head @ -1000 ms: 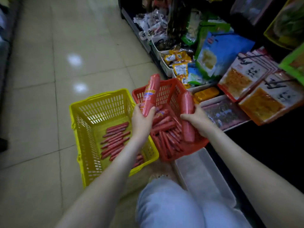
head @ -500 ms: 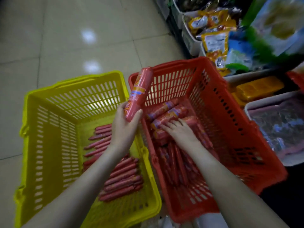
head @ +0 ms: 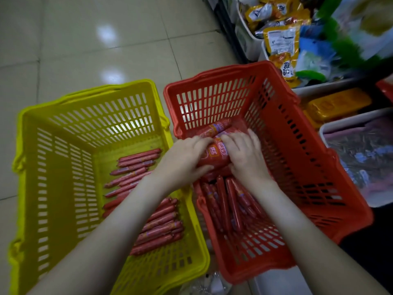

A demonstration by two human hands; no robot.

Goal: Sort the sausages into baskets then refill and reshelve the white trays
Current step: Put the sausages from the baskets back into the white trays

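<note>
Now, inside the red basket [head: 297,145], toward its far wall, the left hand [head: 185,160] and right hand [head: 244,154] both curl round one fat sausage [head: 214,157]. Its film wrap looks slick, its body firm and probably weighty; grip mid-length.

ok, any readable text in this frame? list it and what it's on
Nothing legible.
Thick sausage, held by left hand and right hand: white characters on an orange patch, blurred.
Yellow packets: print panel, too small.
Thin sausages: bands unreadable.
</note>
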